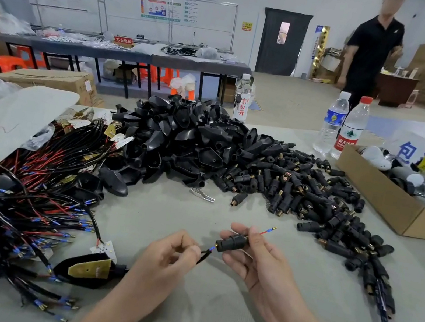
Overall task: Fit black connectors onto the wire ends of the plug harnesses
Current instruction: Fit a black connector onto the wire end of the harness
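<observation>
My right hand (pixel 254 256) grips a black connector (pixel 231 242) over the table's near middle. A red wire (pixel 264 231) with a blue sleeve and brass tip sticks out past my fingers to the upper right. My left hand (pixel 172 253) pinches a black wire (pixel 204 254) whose blue-sleeved tip meets the connector's left opening. That wire belongs to a harness with a black plug body (pixel 89 271) lying to the left. A tangle of plug harnesses (pixel 14 197) covers the left. Loose black connectors (pixel 307 194) spread at the right.
A heap of black plug shells (pixel 181 138) sits at the table's centre back. An open cardboard box (pixel 396 204) stands at the right, three bottles (pixel 352 128) behind it. A small metal clip (pixel 202 195) lies near the heap. A person in black (pixel 369 52) stands beyond.
</observation>
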{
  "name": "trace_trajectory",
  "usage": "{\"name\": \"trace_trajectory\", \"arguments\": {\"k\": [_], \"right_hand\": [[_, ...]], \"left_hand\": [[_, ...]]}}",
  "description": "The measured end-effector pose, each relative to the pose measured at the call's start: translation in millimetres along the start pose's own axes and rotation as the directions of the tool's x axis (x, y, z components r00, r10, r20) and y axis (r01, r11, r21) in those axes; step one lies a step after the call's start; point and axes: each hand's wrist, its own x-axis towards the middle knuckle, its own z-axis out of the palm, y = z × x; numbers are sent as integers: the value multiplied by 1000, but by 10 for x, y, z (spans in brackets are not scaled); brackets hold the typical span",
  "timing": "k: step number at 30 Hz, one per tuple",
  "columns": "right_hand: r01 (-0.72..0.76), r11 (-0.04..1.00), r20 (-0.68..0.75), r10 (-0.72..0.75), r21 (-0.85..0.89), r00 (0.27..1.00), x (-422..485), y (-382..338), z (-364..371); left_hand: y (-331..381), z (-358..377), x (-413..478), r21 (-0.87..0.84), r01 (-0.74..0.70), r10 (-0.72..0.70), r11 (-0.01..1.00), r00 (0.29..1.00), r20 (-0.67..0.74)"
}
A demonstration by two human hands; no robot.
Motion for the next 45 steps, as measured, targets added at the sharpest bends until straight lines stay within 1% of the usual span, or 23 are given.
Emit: {"name": "trace_trajectory", "arguments": {"k": [3, 7, 13, 19, 23, 26, 28, 31, 33, 35, 38, 40, 42, 45], "right_hand": [[-6, 1000, 3, 6, -3, 1000, -5, 3, 6], [-20, 1000, 20, 20, 18, 1000, -6, 22, -2], [-3, 1000, 53, 4, -26, 999, 0, 47, 7], [20, 997, 94, -14, -70, 995, -14, 63, 5], [28, 997, 120, -19, -69, 993, -25, 56, 12], [-13, 1000, 133, 14, -8, 991, -35, 83, 48], [-53, 995, 122, 43, 81, 992, -35, 95, 63], [-89, 980, 99, 72, 180, 992, -25, 88, 57], [-102, 976, 90, 86, 191, 992, -18, 97, 53], [-112, 980, 95, 97, 166, 991, -19, 128, 61], [-102, 987, 100, 91, 121, 991, -20, 148, 77], [-82, 991, 94, 72, 109, 993, -21, 134, 82], [-62, 992, 79, 53, 111, 995, -27, 114, 83], [-59, 991, 60, 52, 117, 997, -35, 100, 95]], "left_hand": [[0, 13, -9, -24, 7, -7, 1000, 1000, -1], [16, 32, -12, -2, 17, -17, 1000, 1000, 23], [31, 43, 4, 47, 24, -25, 999, 1000, 6], [50, 9, -13, 7, 35, -35, 999, 999, 36], [39, 9, -9, -71, 65, -66, 995, 998, -18], [29, 28, 2, -75, 36, -40, 997, 998, -48], [6, 50, 19, -18, -12, 10, 1000, 997, -74], [-77, 62, 17, 108, -78, 86, 991, 994, -65], [-149, 62, 1, 231, -125, 139, 965, 989, -46], [-206, 67, -16, 334, -165, 190, 928, 981, -44], [-242, 69, -24, 396, -182, 220, 900, 974, -54], [-225, 62, -26, 380, -156, 194, 912, 979, -65], [-182, 61, -36, 303, -102, 135, 947, 987, -91], [-130, 75, -49, 219, -50, 78, 974, 990, -117]]}}
